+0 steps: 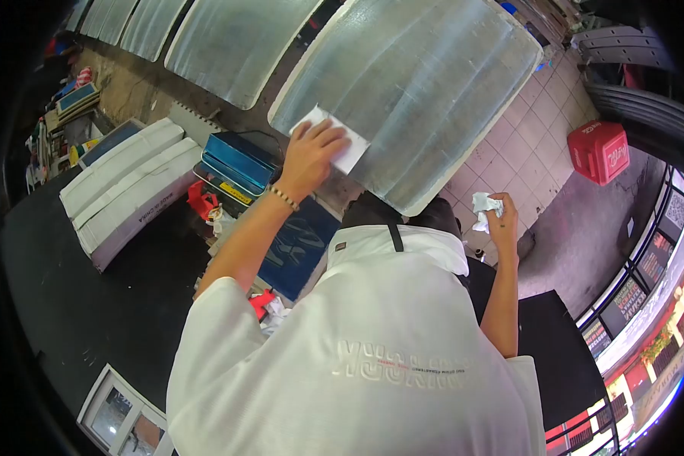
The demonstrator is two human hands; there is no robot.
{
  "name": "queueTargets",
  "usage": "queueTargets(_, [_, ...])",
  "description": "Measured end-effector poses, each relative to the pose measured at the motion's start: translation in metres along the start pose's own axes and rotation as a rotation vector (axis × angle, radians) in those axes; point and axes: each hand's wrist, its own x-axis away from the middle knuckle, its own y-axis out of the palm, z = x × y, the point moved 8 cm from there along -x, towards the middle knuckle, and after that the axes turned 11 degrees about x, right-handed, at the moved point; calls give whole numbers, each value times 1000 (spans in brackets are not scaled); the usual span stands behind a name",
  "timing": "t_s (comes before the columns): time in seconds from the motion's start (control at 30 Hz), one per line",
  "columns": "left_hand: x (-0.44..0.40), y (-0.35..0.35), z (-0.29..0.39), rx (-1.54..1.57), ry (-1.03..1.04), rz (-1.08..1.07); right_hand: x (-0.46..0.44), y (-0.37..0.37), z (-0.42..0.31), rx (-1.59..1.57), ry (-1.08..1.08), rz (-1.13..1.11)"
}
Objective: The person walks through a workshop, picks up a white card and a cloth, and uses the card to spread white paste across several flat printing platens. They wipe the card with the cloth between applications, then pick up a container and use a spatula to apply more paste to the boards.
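Observation:
My left hand [311,158], with a beaded bracelet at the wrist, presses a folded white paper towel [351,156] against the near left part of a silvery metal tabletop [425,83]. The fingers are bent over the towel, and its far corners stick out around them. Off the table's right side, my right hand [503,228] holds a crumpled white tissue [485,210] between thumb and fingers, above the tiled floor. The tabletop has a pale rim and streaky, shiny marks.
More metal tabletops [224,45] stand in a row to the left. Nearby are a blue toolbox [239,161], a white cardboard box [140,190] and a dark blue panel [300,251]. On the right are a red cooler box [599,152] and stacked grey chairs [638,110].

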Motion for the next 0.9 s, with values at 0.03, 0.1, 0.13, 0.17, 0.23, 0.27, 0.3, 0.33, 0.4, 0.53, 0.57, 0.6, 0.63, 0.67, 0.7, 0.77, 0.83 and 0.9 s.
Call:
queueTargets(0.03, [13,8,-1,-34,-38,-1,1,-3,-1,-12,15,3])
queueTargets(0.1, [67,21,-2,-45,-127,-78,8,-6,1,-24,35,8])
queueTargets(0.13, [95,25,-5,-66,-164,-142,11,-6,4,-23,73,-7])
queueTargets(0.17, [119,25,-6,-51,-173,-171,11,-7,7,-23,108,-19])
queueTargets(0.23, [115,20,-9,-35,-159,-200,16,-4,14,27,99,-6])
queueTargets(0.27, [91,2,-3,-4,-125,-95,17,-6,17,85,87,1])
queueTargets(0.3, [70,-17,7,30,-97,9,19,-8,21,90,86,18])
queueTargets(0.33, [31,-26,9,31,-50,48,19,-8,20,93,68,36])
queueTargets(0.4, [-53,-26,-4,36,55,148,24,-8,20,102,95,54])
queueTargets(0.53, [-267,-1,-40,-34,244,213,41,-21,13,23,102,106])
queueTargets(0.57, [-315,-1,-40,-100,264,193,46,-24,14,23,108,115])
queueTargets(0.6, [-355,1,-49,-139,296,221,52,-27,18,18,128,133])
queueTargets(0.63, [-385,8,-58,-177,324,247,59,-29,22,14,148,146])
queueTargets(0.67, [-410,17,-69,-150,204,200,66,-30,24,13,159,143])
queueTargets(0.7, [-422,24,-78,-125,82,153,72,-30,28,19,188,145])
queueTargets(0.77, [-414,25,-77,-116,66,114,75,-31,34,22,213,135])
queueTargets(0.83, [-381,29,-77,-112,38,61,76,-27,35,55,149,146])
queueTargets(0.9, [-315,23,-63,-200,68,-71,66,-17,43,66,123,127])
